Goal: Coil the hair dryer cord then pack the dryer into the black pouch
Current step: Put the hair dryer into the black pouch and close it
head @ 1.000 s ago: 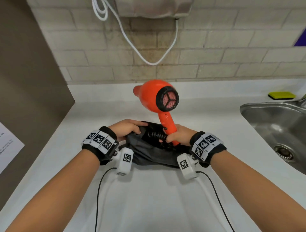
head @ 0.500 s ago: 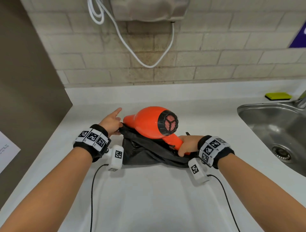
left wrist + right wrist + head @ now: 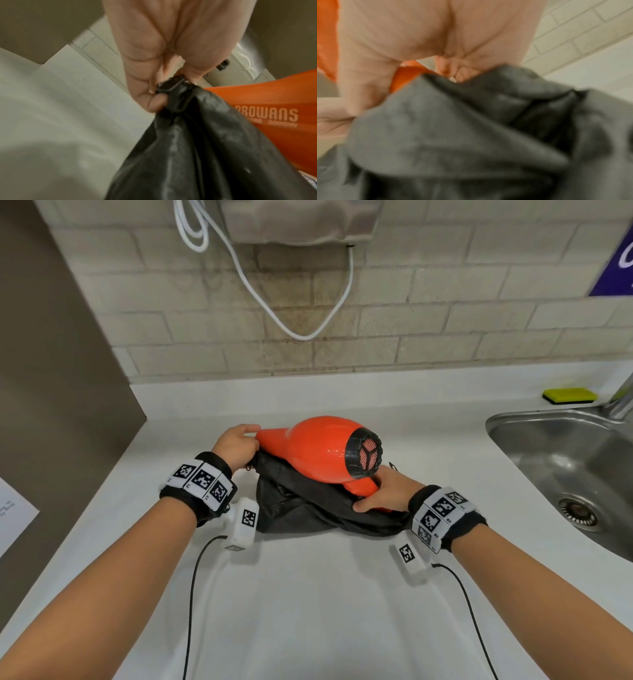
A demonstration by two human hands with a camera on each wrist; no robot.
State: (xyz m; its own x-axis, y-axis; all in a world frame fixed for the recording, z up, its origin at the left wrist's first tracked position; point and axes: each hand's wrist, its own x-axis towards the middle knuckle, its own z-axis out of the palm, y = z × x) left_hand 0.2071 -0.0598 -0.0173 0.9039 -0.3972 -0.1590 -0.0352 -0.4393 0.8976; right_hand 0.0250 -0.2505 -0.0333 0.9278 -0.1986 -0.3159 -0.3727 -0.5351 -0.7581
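The orange hair dryer (image 3: 315,450) lies on its side over the mouth of the black pouch (image 3: 301,508), nozzle to the left, black rear grille toward me. Its handle goes down into the pouch at the right. My left hand (image 3: 236,445) pinches the pouch's rim beside the nozzle; the left wrist view shows the fingers (image 3: 154,102) curled on the black hem (image 3: 171,86) with the dryer (image 3: 265,108) next to it. My right hand (image 3: 380,494) grips the orange handle (image 3: 406,75) at the pouch's (image 3: 471,128) right edge. The cord is hidden.
The pouch rests on a white counter (image 3: 325,594). A steel sink (image 3: 548,446) lies to the right, with a yellow-green sponge (image 3: 569,396) behind it. A white cable (image 3: 301,333) hangs on the brick wall. A brown panel (image 3: 61,371) bounds the left side.
The dryer stood upright over the pouch, then tipped over with its nozzle to the left and sank lower. My left forefinger, stuck out half a second ago, has curled back onto the rim.
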